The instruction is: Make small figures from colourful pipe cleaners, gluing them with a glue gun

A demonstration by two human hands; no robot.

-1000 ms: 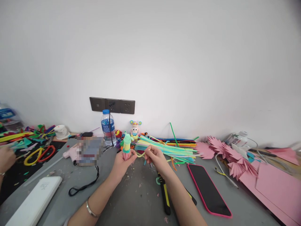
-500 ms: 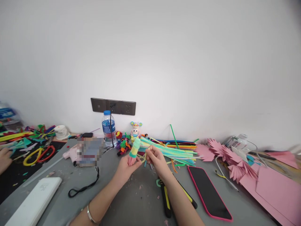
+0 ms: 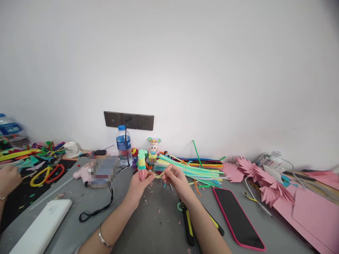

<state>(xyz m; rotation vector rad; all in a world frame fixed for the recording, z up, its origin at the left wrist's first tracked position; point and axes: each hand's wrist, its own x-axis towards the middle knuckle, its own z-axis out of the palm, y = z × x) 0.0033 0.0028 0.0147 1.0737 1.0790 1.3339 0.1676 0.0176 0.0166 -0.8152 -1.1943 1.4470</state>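
Note:
My left hand (image 3: 139,185) is closed around the pink lower end of a small pipe-cleaner figure (image 3: 142,163), green on top, yellow in the middle and pink below. The figure stands upright in my grip. A short pale yellow pipe cleaner (image 3: 159,175) stretches between both hands, its left end at my left thumb. My right hand (image 3: 175,178) pinches the other end between thumb and fingertips. Behind the hands lies a bundle of pastel pipe cleaners (image 3: 190,171). A small toy figurine (image 3: 153,150) stands against the wall. Black and yellow pliers (image 3: 189,227) lie partly under my right forearm.
A phone (image 3: 238,218) and pink paper (image 3: 315,215) lie on the right. On the left are a white power bank (image 3: 42,225), a pink glue gun (image 3: 81,173) and scissors (image 3: 47,175). A water bottle (image 3: 124,146) stands behind. Another person's hand (image 3: 10,180) is at the far left.
My left hand has moved left and tipped the figure more upright. The yellow pipe cleaner now spans the gap between my hands. The other person's hand shows further into view.

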